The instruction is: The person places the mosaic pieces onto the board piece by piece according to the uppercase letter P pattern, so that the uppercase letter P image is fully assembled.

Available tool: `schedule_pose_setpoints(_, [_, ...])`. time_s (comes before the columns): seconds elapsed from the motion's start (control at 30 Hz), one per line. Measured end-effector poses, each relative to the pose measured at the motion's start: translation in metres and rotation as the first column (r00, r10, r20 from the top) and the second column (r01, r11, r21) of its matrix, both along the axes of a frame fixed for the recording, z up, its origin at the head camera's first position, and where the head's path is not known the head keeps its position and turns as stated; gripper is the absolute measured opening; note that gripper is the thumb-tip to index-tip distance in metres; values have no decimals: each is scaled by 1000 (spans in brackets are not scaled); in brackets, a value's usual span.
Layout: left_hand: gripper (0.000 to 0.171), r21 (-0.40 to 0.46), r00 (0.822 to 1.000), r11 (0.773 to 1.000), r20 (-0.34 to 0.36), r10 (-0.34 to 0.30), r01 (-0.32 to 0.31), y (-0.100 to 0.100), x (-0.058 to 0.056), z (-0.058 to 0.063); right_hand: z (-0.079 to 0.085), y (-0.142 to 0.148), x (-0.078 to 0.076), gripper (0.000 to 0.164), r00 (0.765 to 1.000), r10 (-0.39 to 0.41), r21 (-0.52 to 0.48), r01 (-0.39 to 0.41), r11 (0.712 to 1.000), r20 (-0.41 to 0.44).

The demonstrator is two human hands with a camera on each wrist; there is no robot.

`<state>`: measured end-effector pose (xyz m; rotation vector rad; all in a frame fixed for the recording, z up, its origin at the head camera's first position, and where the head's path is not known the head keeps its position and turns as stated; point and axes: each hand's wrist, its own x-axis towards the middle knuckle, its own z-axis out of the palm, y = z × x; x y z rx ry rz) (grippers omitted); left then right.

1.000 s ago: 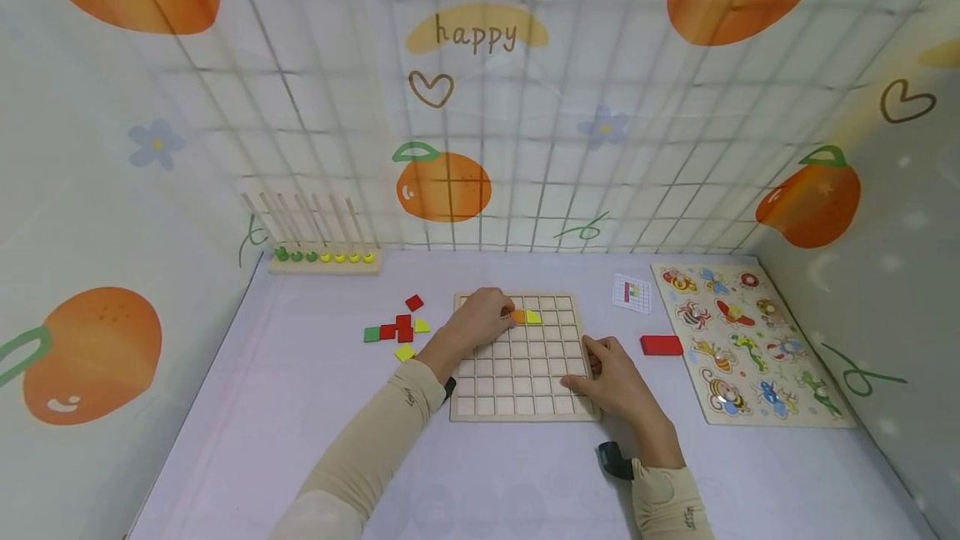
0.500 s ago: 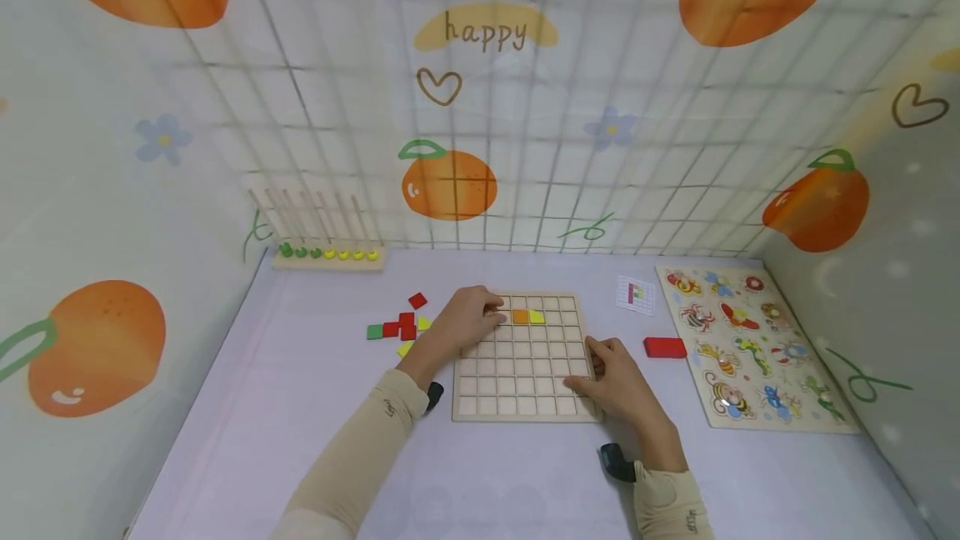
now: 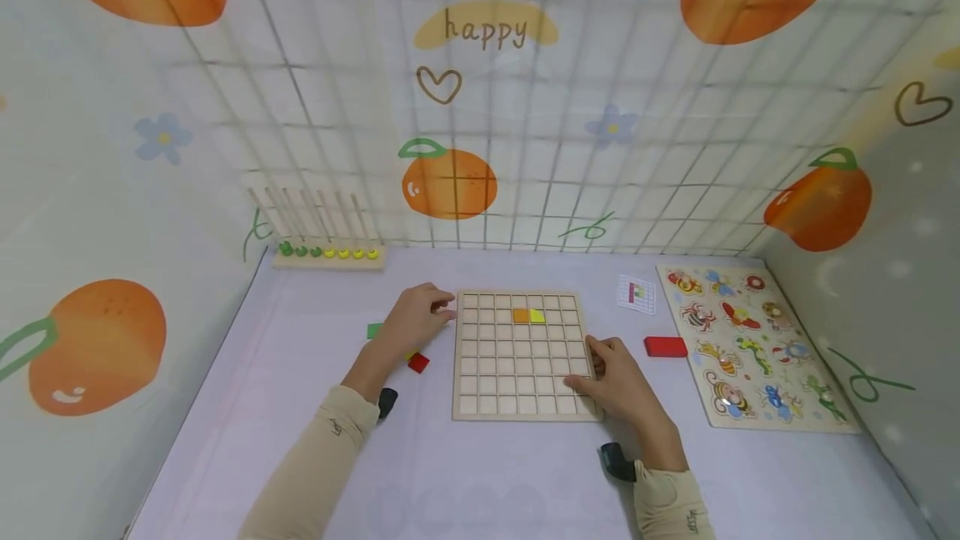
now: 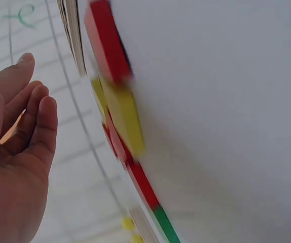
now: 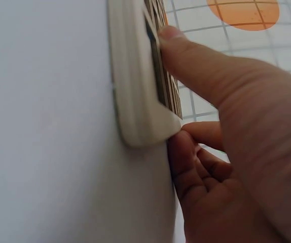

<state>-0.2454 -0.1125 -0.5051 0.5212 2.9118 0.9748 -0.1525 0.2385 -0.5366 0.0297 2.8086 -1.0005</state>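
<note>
A square wooden grid board (image 3: 527, 416) lies flat in the middle of the table. One orange tile (image 3: 521, 316) and one yellow tile (image 3: 537, 317) sit side by side in its upper cells. Just left of the board is my left hand (image 3: 412, 319), its fingers loosely bent and nothing showing in them. Loose tiles lie below it, a red tile (image 3: 418, 363) and part of a green tile (image 3: 373, 330) showing; the hand hides others. In the left wrist view, red, yellow and green tiles form a line. My right hand (image 3: 618, 382) grips the board's right edge, thumb (image 5: 196, 61) on top.
At the back right are a small printed grid card (image 3: 636, 295) and a red block (image 3: 665, 347). A puzzle board (image 3: 720, 419) with insect pictures lies along the right side. A peg stand (image 3: 327, 264) with green and yellow beads stands at the back left.
My left hand has moved left, away from the upper cells and off the board, baring the orange tile. A red tile that the arm covered now shows. The right hand keeps its place.
</note>
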Motion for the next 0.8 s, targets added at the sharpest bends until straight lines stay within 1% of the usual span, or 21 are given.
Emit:
schedule_pose_setpoints(0.17, [37, -8, 998, 999, 21, 53, -53, -28, 2, 3, 1, 1, 0, 96, 1000, 1, -1, -1, 1000, -3])
schedule_pose_setpoints(0.23, [37, -11, 996, 997, 39, 76, -76, -39, 2, 4, 1, 1, 0, 95, 1000, 1, -3, -1, 1000, -1])
schedule_pose_setpoints(0.37, [38, -29, 992, 994, 69, 105, -103, -64, 3, 3, 1, 0, 0, 95, 1000, 3, -5, -3, 1000, -1])
schedule_pose_setpoints(0.43, [39, -45, 988, 992, 94, 120, -117, -75, 4, 3, 2, -1, 0, 95, 1000, 4, -6, -4, 1000, 1])
schedule_pose_setpoints(0.6, [43, -93, 980, 988, 147, 135, -122, -96, 6, 0, 3, -1, 1, 94, 1000, -4, 2, 4, 1000, 14])
schedule_pose_setpoints(0.8, [47, -116, 972, 988, 202, 120, -98, -109, 9, -3, 2, -1, 1, 95, 1000, -4, 1, 4, 1000, 20])
